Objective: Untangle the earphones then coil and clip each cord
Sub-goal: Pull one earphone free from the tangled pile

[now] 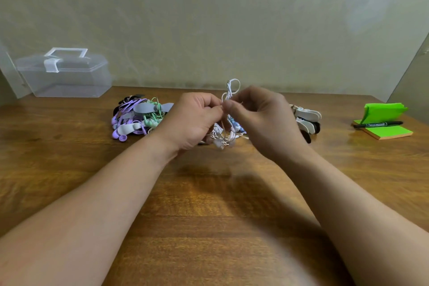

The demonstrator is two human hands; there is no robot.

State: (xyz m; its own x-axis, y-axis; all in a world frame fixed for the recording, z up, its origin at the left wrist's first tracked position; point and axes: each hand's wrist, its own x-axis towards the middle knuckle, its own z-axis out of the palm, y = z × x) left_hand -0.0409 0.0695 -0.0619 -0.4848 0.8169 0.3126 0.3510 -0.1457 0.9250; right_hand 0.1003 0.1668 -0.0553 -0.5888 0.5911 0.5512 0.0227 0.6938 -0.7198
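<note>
Together, left hand [195, 118] and right hand [260, 116] pinch the white cord [229, 90] between them.

Glossy grained wood table [209, 204], clear plastic box [67, 76], matt green paper notes [385, 111].

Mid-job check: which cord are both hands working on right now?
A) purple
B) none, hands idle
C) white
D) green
C: the left hand and right hand pinch the white cord, its loop sticking up between them, while the purple earphones and green earphones lie in the pile at left.
</note>
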